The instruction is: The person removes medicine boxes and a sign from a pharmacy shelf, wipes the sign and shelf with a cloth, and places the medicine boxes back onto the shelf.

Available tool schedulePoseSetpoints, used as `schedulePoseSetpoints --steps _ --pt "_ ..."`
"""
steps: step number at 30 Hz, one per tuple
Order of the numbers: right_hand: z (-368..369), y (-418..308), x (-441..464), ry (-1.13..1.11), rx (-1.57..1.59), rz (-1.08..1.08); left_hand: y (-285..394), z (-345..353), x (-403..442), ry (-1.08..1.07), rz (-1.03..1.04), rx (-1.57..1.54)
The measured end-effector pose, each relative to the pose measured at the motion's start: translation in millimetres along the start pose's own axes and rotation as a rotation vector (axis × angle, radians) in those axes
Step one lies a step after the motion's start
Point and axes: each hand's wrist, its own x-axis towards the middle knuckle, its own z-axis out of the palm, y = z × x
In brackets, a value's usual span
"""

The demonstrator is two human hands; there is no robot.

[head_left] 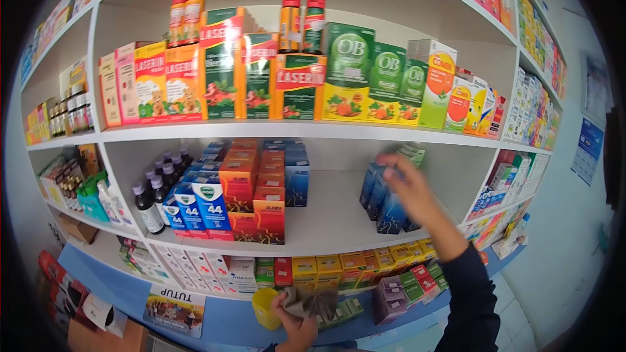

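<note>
My right hand (409, 186) reaches into the middle shelf at the right, over a group of dark blue boxes (391, 214). It is blurred, and its fingers point toward the upper left, by the top of the boxes. Low in the view, my left hand (297, 326) is closed on a grey-brown cloth (312, 304). A yellow cup (266, 308) is just left of that hand, above the blue counter (228, 322).
Red boxes (238, 181), blue 44 boxes (210, 203) and dark bottles (149, 208) fill the shelf's left part. Laserin boxes (300, 94) and green OB boxes (349, 68) line the shelf above. A white shelf edge (293, 132) runs above my right hand. Purple boxes (389, 300) stand below.
</note>
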Motion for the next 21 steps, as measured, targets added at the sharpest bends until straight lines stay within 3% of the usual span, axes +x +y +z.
schedulePoseSetpoints --steps 2,4,6,7,9,10,12,14,17,19,21 --pt "30 -13 -45 -0.161 -0.128 -0.341 10 34 19 -0.072 0.008 -0.054" --pt "54 -30 -83 -0.331 0.062 -0.270 9 59 32 -0.146 0.016 -0.110" --pt "57 -23 -94 -0.258 0.068 -0.279 -1 81 45 -0.402 0.146 0.028" --pt "53 -20 -97 -0.197 0.078 -0.295 5 95 52 -0.411 0.146 0.028" --pt "24 -2 -91 -0.046 0.148 -0.228 22 123 70 -0.492 0.501 0.605" --pt "4 6 -86 0.092 0.217 -0.159 25 132 78 -0.492 0.506 0.605" --pt "-38 12 -68 0.234 -0.012 -0.049 30 147 97 -0.590 0.342 0.522" --pt "-68 34 -42 0.258 0.147 0.050 8 169 125 -0.643 0.242 0.507" --pt "-89 63 9 0.259 0.090 -0.056 -29 196 172 -0.792 0.080 0.583" --pt "-89 74 42 0.212 0.035 -0.021 -43 206 195 -0.883 0.035 0.682" --pt "-80 70 61 0.059 -0.038 0.052 -52 212 212 -1.146 -0.155 0.741"
